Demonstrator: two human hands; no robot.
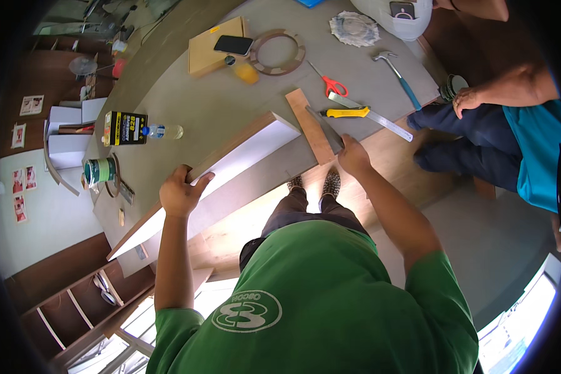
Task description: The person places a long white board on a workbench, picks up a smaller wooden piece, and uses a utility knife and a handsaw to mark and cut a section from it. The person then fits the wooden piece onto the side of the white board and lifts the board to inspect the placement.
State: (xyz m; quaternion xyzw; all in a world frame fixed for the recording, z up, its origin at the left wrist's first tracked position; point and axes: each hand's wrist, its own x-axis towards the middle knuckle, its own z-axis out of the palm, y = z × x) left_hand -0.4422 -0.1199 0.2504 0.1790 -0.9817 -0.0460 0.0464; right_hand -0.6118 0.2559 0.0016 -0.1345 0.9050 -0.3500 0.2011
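A long board (243, 149) with a white face and a brown edge stands on edge along the front of the table. My left hand (184, 190) is closed over its top edge, with the thumb toward the white face. To the right, my right hand (353, 156) is closed on the near end of a flat, dark grey, tapering tool (328, 132), whose exact kind I cannot make out. This tool lies along a brown wooden strip (310, 126), which reaches the table's front edge beside the board's far right end.
A yellow utility knife (347, 113), a metal ruler (389, 126), red scissors (335, 86) and a hammer (400, 80) lie right. Farther back are a segmented ring (277, 52) and a phone (233, 45). A bottle (165, 131) and tin (128, 128) stand left. Another person's hand (466, 101) is right.
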